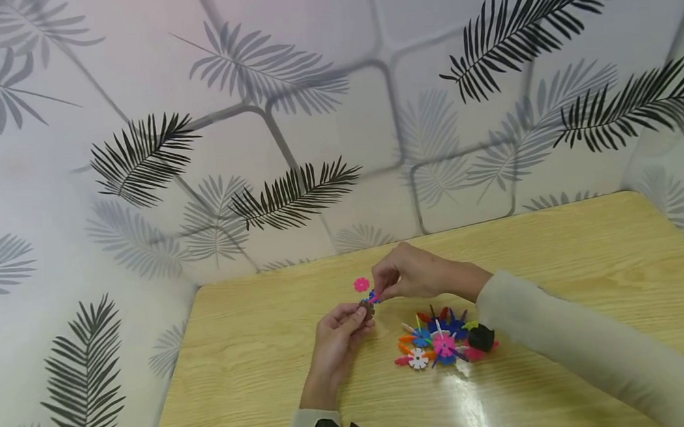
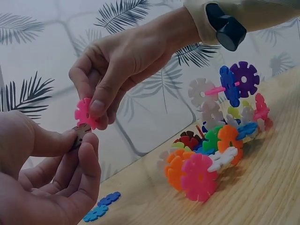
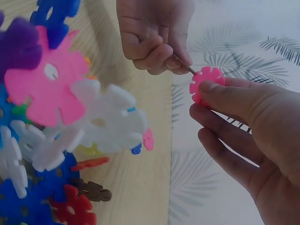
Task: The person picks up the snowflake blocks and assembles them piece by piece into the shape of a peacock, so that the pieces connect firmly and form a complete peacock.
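My left hand pinches a brown notched plastic disc between thumb and fingers. My right hand pinches a pink flower-shaped disc between thumb and forefinger. Both discs meet edge to edge, the pink one above the brown one in the left wrist view, and the brown one shows edge-on in the right wrist view. How far their slots interlock is hidden by the fingertips. To the right of my left hand stands a cluster of joined discs in pink, white, orange, blue and other colours.
A loose pink disc lies on the wooden table beyond my hands. Two blue discs lie on the tabletop in the left wrist view. Behind the table rises a leaf-patterned wall. My right forearm passes beside the cluster.
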A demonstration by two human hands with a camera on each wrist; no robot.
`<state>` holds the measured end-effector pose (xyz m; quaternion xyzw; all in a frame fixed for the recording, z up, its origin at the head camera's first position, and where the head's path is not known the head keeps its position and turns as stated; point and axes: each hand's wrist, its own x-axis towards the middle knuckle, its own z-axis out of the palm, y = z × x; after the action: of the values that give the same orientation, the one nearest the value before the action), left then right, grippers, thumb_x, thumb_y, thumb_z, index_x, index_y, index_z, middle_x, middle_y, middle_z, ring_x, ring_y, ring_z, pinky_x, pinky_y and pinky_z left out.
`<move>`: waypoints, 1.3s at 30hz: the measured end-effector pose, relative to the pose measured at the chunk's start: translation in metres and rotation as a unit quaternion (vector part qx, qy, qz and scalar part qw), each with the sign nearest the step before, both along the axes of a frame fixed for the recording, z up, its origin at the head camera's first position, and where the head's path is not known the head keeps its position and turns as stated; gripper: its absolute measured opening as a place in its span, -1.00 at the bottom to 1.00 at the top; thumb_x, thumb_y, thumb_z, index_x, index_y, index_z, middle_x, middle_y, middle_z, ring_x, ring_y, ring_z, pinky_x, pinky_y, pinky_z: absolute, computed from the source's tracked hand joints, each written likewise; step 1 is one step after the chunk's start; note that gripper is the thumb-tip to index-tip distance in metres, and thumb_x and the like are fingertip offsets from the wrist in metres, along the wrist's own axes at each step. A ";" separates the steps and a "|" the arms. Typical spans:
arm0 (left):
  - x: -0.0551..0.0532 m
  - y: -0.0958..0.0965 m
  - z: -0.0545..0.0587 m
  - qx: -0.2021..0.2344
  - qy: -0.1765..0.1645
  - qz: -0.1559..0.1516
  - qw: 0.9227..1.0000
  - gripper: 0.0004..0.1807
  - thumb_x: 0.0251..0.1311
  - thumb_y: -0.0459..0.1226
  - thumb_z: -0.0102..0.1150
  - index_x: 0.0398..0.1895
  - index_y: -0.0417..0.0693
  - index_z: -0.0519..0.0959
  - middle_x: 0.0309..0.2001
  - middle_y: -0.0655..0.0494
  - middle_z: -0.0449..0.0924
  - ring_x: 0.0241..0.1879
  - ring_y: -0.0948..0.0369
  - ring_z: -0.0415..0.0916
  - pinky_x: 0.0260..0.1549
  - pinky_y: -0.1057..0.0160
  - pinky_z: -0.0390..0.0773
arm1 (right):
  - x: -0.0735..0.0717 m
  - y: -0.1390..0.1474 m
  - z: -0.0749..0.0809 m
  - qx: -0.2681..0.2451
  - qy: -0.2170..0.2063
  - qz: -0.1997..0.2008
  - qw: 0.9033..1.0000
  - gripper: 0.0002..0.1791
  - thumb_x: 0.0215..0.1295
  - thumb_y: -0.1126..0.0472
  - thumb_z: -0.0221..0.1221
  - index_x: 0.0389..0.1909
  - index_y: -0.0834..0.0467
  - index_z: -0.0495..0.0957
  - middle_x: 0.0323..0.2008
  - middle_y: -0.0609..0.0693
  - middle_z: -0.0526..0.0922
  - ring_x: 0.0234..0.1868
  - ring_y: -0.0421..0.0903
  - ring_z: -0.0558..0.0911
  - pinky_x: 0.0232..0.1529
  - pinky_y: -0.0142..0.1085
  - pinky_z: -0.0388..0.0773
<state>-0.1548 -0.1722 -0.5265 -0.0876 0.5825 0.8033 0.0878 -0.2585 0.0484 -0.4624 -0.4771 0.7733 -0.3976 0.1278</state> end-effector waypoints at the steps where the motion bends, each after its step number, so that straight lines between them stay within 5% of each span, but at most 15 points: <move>1: 0.000 0.000 -0.001 0.003 -0.003 -0.006 1.000 -0.83 0.56 -0.44 0.20 -0.21 -0.05 0.68 -0.24 0.20 0.81 -0.28 0.34 0.76 -0.16 0.42 0.78 | 0.000 0.001 0.001 0.007 0.010 0.004 1.000 -0.89 0.38 0.36 0.45 -0.33 0.11 0.77 -0.31 -0.05 0.88 -0.27 -0.31 0.82 -0.12 -0.43 0.77; 7: -0.001 -0.002 -0.004 0.000 -0.004 -0.032 0.999 -0.82 0.58 -0.45 0.16 -0.20 -0.06 0.67 -0.23 0.20 0.84 -0.25 0.33 0.77 -0.09 0.36 0.81 | 0.002 0.001 0.013 0.040 0.071 0.039 0.996 -0.89 0.40 0.33 0.44 -0.33 0.09 0.75 -0.31 -0.06 0.87 -0.24 -0.15 0.85 -0.12 -0.44 0.77; 12: -0.001 -0.004 -0.003 0.002 0.006 -0.045 0.999 -0.84 0.58 -0.45 0.16 -0.19 -0.10 0.69 -0.22 0.20 0.85 -0.25 0.33 0.77 -0.08 0.34 0.81 | 0.003 -0.002 0.023 0.071 0.101 0.042 0.991 -0.91 0.39 0.32 0.45 -0.31 0.12 0.74 -0.34 -0.08 0.85 -0.29 -0.22 0.81 -0.15 -0.45 0.74; 18: 0.000 -0.002 0.001 0.011 0.017 -0.052 0.998 -0.73 0.59 -0.46 0.12 -0.22 0.06 0.69 -0.25 0.23 0.85 -0.29 0.34 0.77 -0.12 0.35 0.81 | 0.006 -0.003 0.027 0.075 0.092 0.045 0.992 -0.90 0.40 0.34 0.44 -0.30 0.11 0.73 -0.30 -0.06 0.85 -0.25 -0.22 0.82 -0.11 -0.42 0.76; 29: 0.001 0.003 0.001 0.026 0.010 -0.046 0.999 -0.74 0.57 -0.50 0.13 -0.27 -0.04 0.68 -0.29 0.21 0.84 -0.30 0.34 0.77 -0.16 0.39 0.80 | 0.012 -0.003 0.023 0.059 0.103 0.058 0.991 -0.88 0.40 0.35 0.44 -0.32 0.08 0.76 -0.31 -0.05 0.87 -0.26 -0.28 0.80 -0.14 -0.48 0.73; 36: -0.001 0.001 -0.001 -0.053 0.023 -0.021 0.998 -0.92 0.57 -0.45 0.15 -0.09 -0.16 0.63 -0.20 0.20 0.74 -0.18 0.28 0.69 -0.09 0.32 0.77 | 0.000 -0.016 0.003 0.053 0.117 0.029 0.991 -0.96 0.44 0.30 0.42 -0.17 0.13 0.77 -0.18 -0.01 0.87 -0.16 -0.21 0.82 -0.01 -0.19 0.83; 39: -0.003 0.001 -0.001 -0.106 0.034 -0.003 0.994 -0.93 0.56 -0.40 0.18 -0.02 -0.24 0.59 -0.16 0.20 0.68 -0.15 0.25 0.61 -0.14 0.31 0.71 | -0.010 -0.023 -0.001 0.084 0.109 0.001 0.990 -0.82 0.45 0.33 0.41 0.01 0.18 0.76 -0.03 0.06 0.86 -0.10 -0.13 0.84 0.05 -0.15 0.82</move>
<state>-0.1577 -0.1713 -0.5279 -0.0671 0.6675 0.7390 0.0610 -0.2687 0.0254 -0.4629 -0.5059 0.8128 -0.2766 0.0827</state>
